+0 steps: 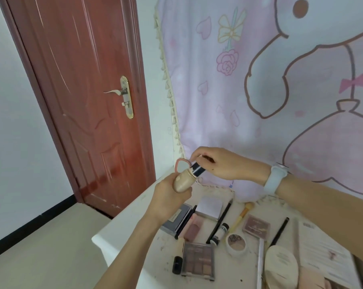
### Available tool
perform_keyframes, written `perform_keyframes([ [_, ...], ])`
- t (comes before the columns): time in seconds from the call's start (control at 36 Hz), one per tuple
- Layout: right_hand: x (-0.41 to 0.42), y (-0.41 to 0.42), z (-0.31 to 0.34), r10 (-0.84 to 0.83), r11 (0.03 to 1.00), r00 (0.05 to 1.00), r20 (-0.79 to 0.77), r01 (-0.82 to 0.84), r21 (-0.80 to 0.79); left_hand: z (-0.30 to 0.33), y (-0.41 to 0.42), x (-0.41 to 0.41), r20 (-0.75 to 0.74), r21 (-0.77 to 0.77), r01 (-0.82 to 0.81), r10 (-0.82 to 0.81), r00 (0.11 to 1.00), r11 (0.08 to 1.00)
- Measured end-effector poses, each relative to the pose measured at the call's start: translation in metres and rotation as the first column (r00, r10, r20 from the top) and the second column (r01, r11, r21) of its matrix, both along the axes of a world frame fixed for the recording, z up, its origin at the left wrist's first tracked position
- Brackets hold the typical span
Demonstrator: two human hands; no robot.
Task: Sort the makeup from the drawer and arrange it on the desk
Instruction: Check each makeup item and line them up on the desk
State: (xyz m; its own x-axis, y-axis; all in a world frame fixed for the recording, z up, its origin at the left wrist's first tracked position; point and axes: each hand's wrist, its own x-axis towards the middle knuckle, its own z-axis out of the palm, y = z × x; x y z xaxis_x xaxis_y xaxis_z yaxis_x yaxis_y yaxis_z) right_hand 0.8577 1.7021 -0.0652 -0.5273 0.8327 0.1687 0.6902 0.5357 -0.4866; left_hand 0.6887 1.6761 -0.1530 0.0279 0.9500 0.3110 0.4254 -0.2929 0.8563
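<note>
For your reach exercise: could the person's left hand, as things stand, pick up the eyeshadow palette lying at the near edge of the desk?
Probably not yet: the left hand grips the beige bottle, so it is occupied. Nothing covers the eyeshadow palette, so the way looks free once the bottle is set down.

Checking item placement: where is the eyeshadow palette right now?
Head view: the eyeshadow palette lies flat near the desk's front edge, lower centre, between a black-capped tube and a round compact.

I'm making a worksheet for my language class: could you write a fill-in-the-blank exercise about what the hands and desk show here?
1. The left hand grips a beige foundation bottle with a ____ cap.
2. The right hand pinches that cap; its wrist wears a pale blue ____.
3. The rectangular eyeshadow palette lies on the white ____.

Missing words: black; watch; desk
</note>
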Motion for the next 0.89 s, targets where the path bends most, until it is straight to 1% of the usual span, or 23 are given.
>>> perform_keyframes([
  [0.06, 0.006, 0.001, 0.004, 0.067, 0.987, 0.987, -0.149, -0.088, -0.137, 0.002, -0.001, -0.002, -0.002, 0.000, -0.019, 0.019, 1.000, 1.000],
  [0.08, 0.008, 0.001, 0.006, 0.063, 0.977, 0.972, -0.224, -0.106, -0.184, 0.002, -0.001, -0.003, -0.010, 0.000, -0.026, 0.026, 1.000, 1.000],
  [0.11, 0.009, 0.001, 0.008, 0.043, 0.976, 0.968, -0.249, -0.094, -0.198, 0.003, -0.002, -0.003, -0.019, 0.001, -0.030, 0.030, 0.999, 1.000],
  [0.14, 0.008, -0.001, 0.010, 0.010, 0.978, 0.975, -0.223, -0.056, -0.202, 0.004, -0.002, -0.003, -0.024, 0.004, -0.031, 0.031, 0.999, 1.000],
  [0.19, 0.005, -0.001, 0.011, -0.077, 0.988, 0.996, -0.047, 0.070, -0.140, 0.005, -0.004, -0.001, -0.034, 0.013, -0.024, 0.024, 0.999, 1.000],
  [0.22, 0.004, -0.001, 0.009, -0.092, 0.991, 0.996, 0.018, 0.094, -0.097, 0.006, -0.004, 0.000, -0.039, 0.017, -0.020, 0.020, 0.999, 1.000],
  [0.25, 0.003, -0.001, 0.007, -0.097, 0.994, 0.994, 0.042, 0.099, -0.048, 0.007, -0.004, 0.001, -0.040, 0.018, -0.015, 0.016, 0.999, 1.000],
  [0.28, 0.002, 0.001, 0.004, -0.090, 0.996, 0.995, 0.037, 0.089, 0.005, 0.007, -0.004, 0.002, -0.038, 0.017, -0.011, 0.011, 0.999, 1.000],
  [0.31, 0.002, 0.002, 0.002, -0.068, 0.997, 0.998, -0.004, 0.068, 0.032, 0.008, -0.004, 0.002, -0.033, 0.014, -0.008, 0.009, 0.999, 1.000],
  [0.39, 0.006, 0.005, 0.004, 0.046, 0.996, 0.986, -0.163, -0.057, -0.063, 0.008, -0.003, 0.000, -0.015, 0.007, -0.027, 0.027, 1.000, 1.000],
  [0.42, 0.007, 0.005, 0.006, 0.052, 0.989, 0.976, -0.210, -0.079, -0.124, 0.008, -0.003, -0.002, -0.014, 0.006, -0.033, 0.033, 0.999, 0.999],
  [0.44, 0.007, 0.004, 0.007, 0.025, 0.984, 0.975, -0.219, -0.062, -0.164, 0.008, -0.003, -0.003, -0.017, 0.006, -0.036, 0.036, 0.999, 0.999],
  [0.47, 0.006, 0.003, 0.009, -0.013, 0.982, 0.981, -0.195, -0.024, -0.185, 0.008, -0.003, -0.003, -0.022, 0.006, -0.037, 0.037, 0.999, 0.999],
  [0.53, 0.003, 0.003, 0.010, -0.101, 0.989, 0.993, -0.060, 0.094, -0.115, 0.009, -0.003, -0.002, -0.031, 0.007, -0.032, 0.032, 0.999, 0.999],
  [0.56, 0.003, 0.004, 0.009, -0.126, 0.990, 0.992, -0.012, 0.125, -0.066, 0.009, -0.003, -0.001, -0.031, 0.008, -0.027, 0.027, 0.999, 1.000],
  [0.58, 0.002, 0.006, 0.008, -0.127, 0.992, 0.992, 0.005, 0.127, -0.027, 0.009, -0.003, 0.000, -0.031, 0.009, -0.023, 0.024, 0.999, 1.000],
  [0.64, 0.002, 0.007, 0.006, -0.086, 0.996, 0.996, -0.032, 0.087, 0.005, 0.009, -0.003, 0.000, -0.032, 0.006, -0.025, 0.025, 0.999, 1.000],
  [0.69, 0.005, 0.006, 0.009, -0.009, 0.998, 0.994, -0.110, 0.001, -0.070, 0.009, -0.002, -0.002, -0.033, 0.006, -0.033, 0.033, 0.999, 0.999],
  [0.72, 0.006, 0.006, 0.010, 0.011, 0.991, 0.987, -0.162, -0.032, -0.128, 0.009, -0.002, -0.003, -0.035, 0.006, -0.037, 0.037, 0.999, 0.999],
  [0.75, 0.006, 0.005, 0.012, -0.004, 0.985, 0.982, -0.187, -0.028, -0.168, 0.009, -0.002, -0.003, -0.039, 0.006, -0.039, 0.039, 0.998, 0.999],
  [0.81, 0.004, 0.003, 0.013, -0.055, 0.986, 0.989, -0.134, 0.033, -0.165, 0.009, -0.001, -0.003, -0.042, 0.011, -0.041, 0.042, 0.998, 0.999],
  [0.86, 0.000, 0.003, 0.012, -0.117, 0.990, 0.993, -0.021, 0.115, -0.086, 0.010, -0.002, -0.002, -0.037, 0.015, -0.047, 0.048, 0.998, 0.999],
  [0.89, -0.001, 0.003, 0.011, -0.128, 0.990, 0.992, -0.011, 0.127, -0.065, 0.010, -0.002, -0.001, -0.034, 0.016, -0.049, 0.049, 0.998, 0.999],
])
